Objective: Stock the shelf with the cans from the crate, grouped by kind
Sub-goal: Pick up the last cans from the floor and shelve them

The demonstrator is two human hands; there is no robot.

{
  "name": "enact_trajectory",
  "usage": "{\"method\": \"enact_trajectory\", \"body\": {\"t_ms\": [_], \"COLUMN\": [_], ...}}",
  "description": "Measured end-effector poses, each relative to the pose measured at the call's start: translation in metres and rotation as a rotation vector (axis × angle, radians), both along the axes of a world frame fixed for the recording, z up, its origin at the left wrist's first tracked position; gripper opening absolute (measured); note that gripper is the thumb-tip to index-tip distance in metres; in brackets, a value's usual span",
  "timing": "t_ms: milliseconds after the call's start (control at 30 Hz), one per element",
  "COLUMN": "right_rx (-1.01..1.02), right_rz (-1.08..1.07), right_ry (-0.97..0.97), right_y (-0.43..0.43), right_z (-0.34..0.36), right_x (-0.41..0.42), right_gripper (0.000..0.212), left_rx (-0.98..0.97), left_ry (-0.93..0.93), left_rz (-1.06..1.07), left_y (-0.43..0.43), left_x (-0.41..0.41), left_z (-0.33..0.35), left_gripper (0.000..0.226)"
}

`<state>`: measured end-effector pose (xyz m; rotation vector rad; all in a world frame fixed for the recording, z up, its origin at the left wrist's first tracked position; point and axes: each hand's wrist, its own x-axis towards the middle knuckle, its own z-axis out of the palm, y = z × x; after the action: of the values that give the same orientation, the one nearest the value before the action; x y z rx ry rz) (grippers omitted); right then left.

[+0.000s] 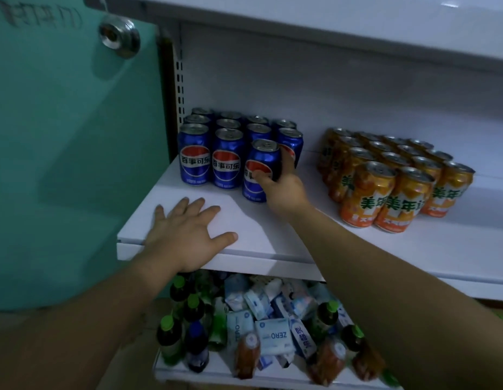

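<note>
right hand point(284, 190) grips an upright blue metal cola can point(260, 170) on the white shelf point(273, 235), at the front of the blue cans' block near its left edge. left hand point(185, 235) lies flat, fingers spread (front-left corner). orange soda cans point(391, 178) cluster well apart, rightward.

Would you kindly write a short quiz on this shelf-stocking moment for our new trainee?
1. True or false: the right hand grips a blue can at the front of the blue group.
2. The left hand is: A) holding a bottle; B) resting flat on the shelf; C) inside a crate.
3. Fill in: the orange cans stand to the ___ of the blue group.
Key: 1 true; 2 B; 3 right.
</note>
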<state>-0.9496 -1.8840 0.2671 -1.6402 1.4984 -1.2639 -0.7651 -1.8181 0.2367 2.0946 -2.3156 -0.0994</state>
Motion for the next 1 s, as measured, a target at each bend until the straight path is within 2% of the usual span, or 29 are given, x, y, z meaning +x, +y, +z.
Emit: {"method": "enact_trajectory", "body": {"t_ms": [400,500,600,700,833,1000], "right_rx": [0.122,0.183,0.159,0.164,0.133,0.246], "right_rz": [-0.032,-0.014,0.025,-0.049,-0.201,-0.387], "right_ry": [0.145,0.298,0.480,0.652,0.841,0.835], "right_y": [-0.038,-0.022,0.007,0.047,0.092,0.155], "right_z": [0.003,0.009,0.022,0.046,0.078,0.085], "right_x": [0.007,0.003,-0.015,-0.043,-0.091,-0.170], "right_gripper": [0.075,0.067,0.055,0.063,0.061,0.067], "left_rx": [0.001,0.047,0.147,0.211,0.244,0.226], "left_ry": [0.021,0.025,0.105,0.187,0.342,0.404], "left_rz": [-0.007,-0.011,0.025,0.042,-0.171,-0.514], "left_y": [-0.007,-0.010,-0.008,-0.002,0.013,0.060], "left_x": [0.001,0.003,0.008,0.001,-0.061,-0.166], "left_z": [-0.005,-0.004,0.000,0.017,0.045,0.055], "left_gripper": [0.082,0.082,0.084,0.085,0.090,0.077]}}
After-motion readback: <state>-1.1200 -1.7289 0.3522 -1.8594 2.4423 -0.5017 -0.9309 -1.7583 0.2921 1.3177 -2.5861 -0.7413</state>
